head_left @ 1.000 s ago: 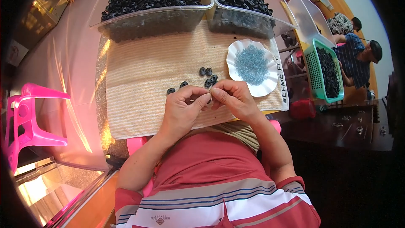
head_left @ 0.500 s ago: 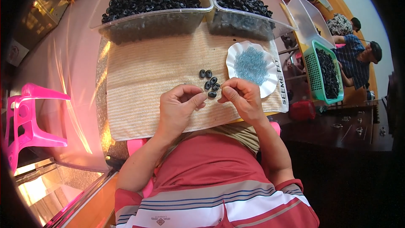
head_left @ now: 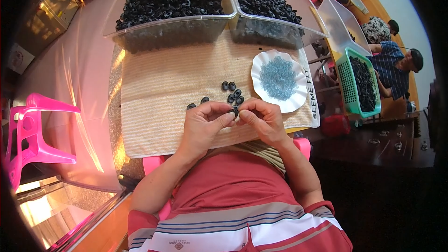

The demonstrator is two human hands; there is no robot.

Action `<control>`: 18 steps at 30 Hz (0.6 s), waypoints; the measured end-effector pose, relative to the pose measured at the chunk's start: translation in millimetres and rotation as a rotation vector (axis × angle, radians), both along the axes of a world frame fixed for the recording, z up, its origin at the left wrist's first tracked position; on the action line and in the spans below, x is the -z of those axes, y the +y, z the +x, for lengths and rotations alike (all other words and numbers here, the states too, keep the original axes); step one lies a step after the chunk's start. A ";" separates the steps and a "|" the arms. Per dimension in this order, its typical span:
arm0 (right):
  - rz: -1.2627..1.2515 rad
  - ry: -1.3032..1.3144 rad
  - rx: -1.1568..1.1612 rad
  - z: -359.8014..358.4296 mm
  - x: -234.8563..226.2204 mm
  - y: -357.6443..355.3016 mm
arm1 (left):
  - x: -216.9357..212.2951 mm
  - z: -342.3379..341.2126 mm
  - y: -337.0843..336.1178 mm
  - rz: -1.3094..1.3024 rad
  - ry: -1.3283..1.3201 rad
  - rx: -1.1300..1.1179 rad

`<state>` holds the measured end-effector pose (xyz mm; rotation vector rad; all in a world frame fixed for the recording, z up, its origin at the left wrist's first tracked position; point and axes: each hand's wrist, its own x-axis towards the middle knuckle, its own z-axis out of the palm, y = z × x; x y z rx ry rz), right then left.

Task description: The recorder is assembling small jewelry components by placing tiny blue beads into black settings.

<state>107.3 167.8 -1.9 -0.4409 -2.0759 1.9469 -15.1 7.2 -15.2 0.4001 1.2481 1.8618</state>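
My left hand (head_left: 207,123) pinches a small black oval part (head_left: 235,110) between thumb and forefinger, above the near part of the towel (head_left: 158,98). Meeting it from the other side, my right hand (head_left: 263,122) has thumb and forefinger pressed together at the part; whatever they hold is too small or hidden to make out. Just beyond my fingers lie several more black oval parts (head_left: 238,98). Two others (head_left: 205,99) rest past my left hand's knuckles. A white wavy-rimmed plate (head_left: 257,77) bearing many small clear blue beads (head_left: 278,78) stands beyond my right hand.
Two clear plastic bins (head_left: 175,28) filled with black parts line the towel's far edge. To the right are a green basket (head_left: 347,81) of black parts and people seated at another table. A pink stool (head_left: 35,130) stands at the left.
My hands have come closer together and slightly nearer my body, with a black part now at their fingertips. Two black parts now show beyond my left hand. The view has shifted slightly.
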 end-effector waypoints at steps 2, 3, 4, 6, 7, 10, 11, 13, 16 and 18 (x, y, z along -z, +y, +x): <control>0.027 -0.015 -0.003 0.5 0.5 -0.3 | -2.0 0.6 -0.3 0.009 0.013 0.022; 0.009 -0.015 -0.002 0.5 0.4 -0.7 | -1.4 0.6 -0.4 0.010 0.014 0.021; -0.008 -0.015 -0.001 0.4 0.2 -1.0 | 0.0 0.5 -0.4 0.015 0.014 0.033; -0.019 0.001 -0.007 0.7 3.5 0.6 | 1.0 0.8 -0.6 0.021 0.016 0.044; -0.030 0.015 -0.011 0.9 4.6 1.3 | 0.9 1.4 -0.7 0.006 0.016 0.045; -0.066 0.002 -0.008 1.1 2.6 0.2 | 2.8 0.9 -1.3 -0.011 0.017 0.058; -0.065 0.003 -0.009 1.3 2.0 -0.9 | 3.8 0.5 -1.5 -0.014 0.018 0.071; 0.053 0.054 -0.003 2.2 0.9 -3.2 | 4.4 0.2 -1.3 0.006 0.010 0.076; 0.265 0.121 -0.022 3.5 1.1 -4.8 | 6.0 0.6 -1.8 0.007 0.008 0.080; 0.313 0.146 -0.024 3.1 -2.4 -6.7 | 5.9 0.3 -1.8 -0.010 0.014 0.080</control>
